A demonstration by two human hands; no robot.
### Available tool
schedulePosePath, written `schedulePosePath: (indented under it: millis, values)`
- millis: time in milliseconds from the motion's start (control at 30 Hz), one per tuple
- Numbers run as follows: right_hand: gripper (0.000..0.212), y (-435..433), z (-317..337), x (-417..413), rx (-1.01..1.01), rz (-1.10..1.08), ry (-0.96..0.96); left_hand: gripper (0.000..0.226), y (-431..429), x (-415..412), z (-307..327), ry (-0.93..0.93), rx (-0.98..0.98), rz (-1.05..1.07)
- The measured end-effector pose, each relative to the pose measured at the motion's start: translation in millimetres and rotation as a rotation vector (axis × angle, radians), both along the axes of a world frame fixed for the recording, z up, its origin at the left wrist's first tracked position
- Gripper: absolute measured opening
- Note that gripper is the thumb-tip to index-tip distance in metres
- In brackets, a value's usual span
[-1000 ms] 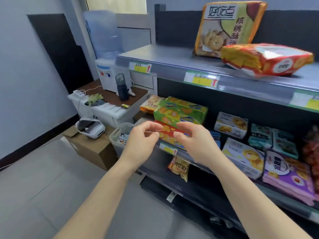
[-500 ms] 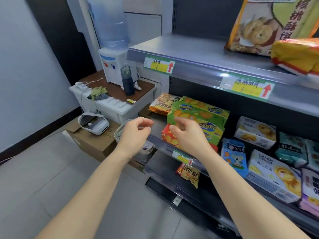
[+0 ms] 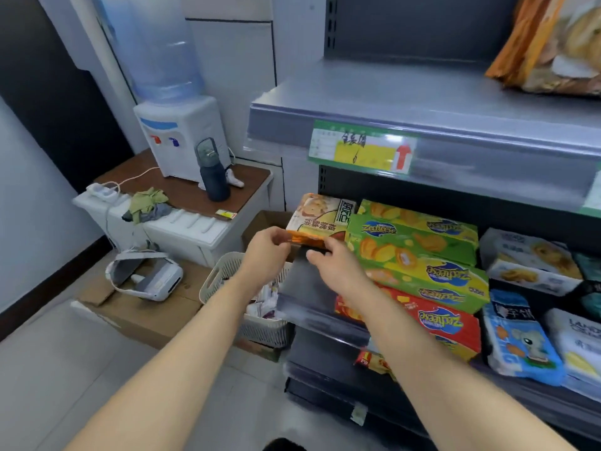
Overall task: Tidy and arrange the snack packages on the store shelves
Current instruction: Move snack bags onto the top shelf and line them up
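Both hands have moved from hovering before the green boxes to the orange cookie bag at the shelf's left end.

The left hand and right hand each pinch the near edge of the orange cookie bag, which lies flat on the middle shelf just beside the stacked green Zecheese boxes. A red Zecheese box sits under them. Farther left, a white basket stands on the floor, and a water dispenser stands on a brown tabletop.
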State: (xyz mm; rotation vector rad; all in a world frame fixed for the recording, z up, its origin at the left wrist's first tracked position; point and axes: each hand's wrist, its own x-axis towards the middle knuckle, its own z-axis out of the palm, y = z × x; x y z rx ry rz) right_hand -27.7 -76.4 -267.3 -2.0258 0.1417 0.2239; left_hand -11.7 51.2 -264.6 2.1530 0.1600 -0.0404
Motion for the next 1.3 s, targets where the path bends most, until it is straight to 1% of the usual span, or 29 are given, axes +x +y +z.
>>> schedulePosePath:
  millis: [67, 167, 233, 367, 433, 500, 567, 633, 733, 800, 833, 867, 967, 1000, 1100, 1200, 1233, 1300]
  values:
    - [0.046, 14.7, -16.2, 22.0, 0.044, -0.088, 0.065, 0.03, 11.4, 27.5, -10.6, 0.029, 0.031, -0.049]
    - [0.073, 24.1, -38.9, 50.5, 0.056, -0.213, 0.111, 0.036, 17.9, 64.8, -27.2, 0.056, 0.078, -0.128]
    - [0.083, 26.3, -49.7, 64.3, 0.102, -0.294, 0.137, 0.041, 17.0, 83.5, -37.6, 0.081, 0.093, -0.174]
    - [0.08, 33.3, -67.4, 83.9, 0.129, -0.427, 0.137, 0.042, 12.2, 108.3, -52.8, 0.112, 0.055, -0.221]
    - [0.078, 38.3, -76.2, 91.1, 0.173, -0.482, 0.131, 0.046, 11.7, 119.9, -60.7, 0.174, -0.031, -0.172]
    - [0.077, 41.6, -84.7, 98.5, 0.25, -0.542, 0.127, 0.047, 11.9, 130.4, -67.5, 0.26, -0.151, -0.078]
    - [0.072, 45.1, -89.9, 105.6, 0.309, -0.596, 0.106, 0.039, 13.6, 139.2, -72.5, 0.319, -0.238, -0.007]
    - [0.074, 48.7, -94.3, 111.3, 0.358, -0.62, 0.101, 0.028, 15.3, 144.6, -76.6, 0.367, -0.288, -0.004]
    - [0.086, 55.8, -98.3, 116.3, 0.349, -0.654, 0.081, 0.009, 17.5, 142.2, -78.2, 0.441, -0.343, -0.022]
    - [0.099, 62.6, -101.6, 117.4, 0.43, -0.713, 0.055, 0.005, 18.6, 135.8, -76.1, 0.494, -0.394, -0.049]
    - [0.099, 66.7, -102.4, 117.3, 0.489, -0.755, 0.064, 0.005, 18.7, 132.2, -73.7, 0.51, -0.42, -0.062]
    - [0.091, 70.0, -102.4, 116.2, 0.558, -0.79, 0.087, 0.008, 18.8, 128.2, -70.1, 0.519, -0.441, -0.071]
    - [0.042, 72.9, -96.3, 111.5, 0.783, -0.799, 0.196, 0.02, 20.8, 113.8, -58.0, 0.515, -0.477, -0.088]
    - [0.033, 71.9, -92.4, 108.7, 0.835, -0.789, 0.218, 0.02, 21.7, 108.5, -53.8, 0.518, -0.482, -0.09]
    - [0.026, 70.2, -81.3, 98.8, 0.946, -0.761, 0.271, 0.019, 27.5, 93.8, -44.3, 0.539, -0.543, -0.031]
    - [0.022, 74.2, -70.5, 88.2, 0.91, -0.729, 0.314, 0.007, 33.8, 78.5, -35.1, 0.564, -0.566, 0.039]
    - [0.022, 74.7, -65.5, 84.2, 0.891, -0.712, 0.309, 0.013, 35.7, 74.1, -32.8, 0.547, -0.546, 0.059]
    - [0.025, 72.2, -56.5, 76.4, 0.855, -0.672, 0.289, 0.036, 38.6, 67.0, -29.1, 0.454, -0.476, 0.121]
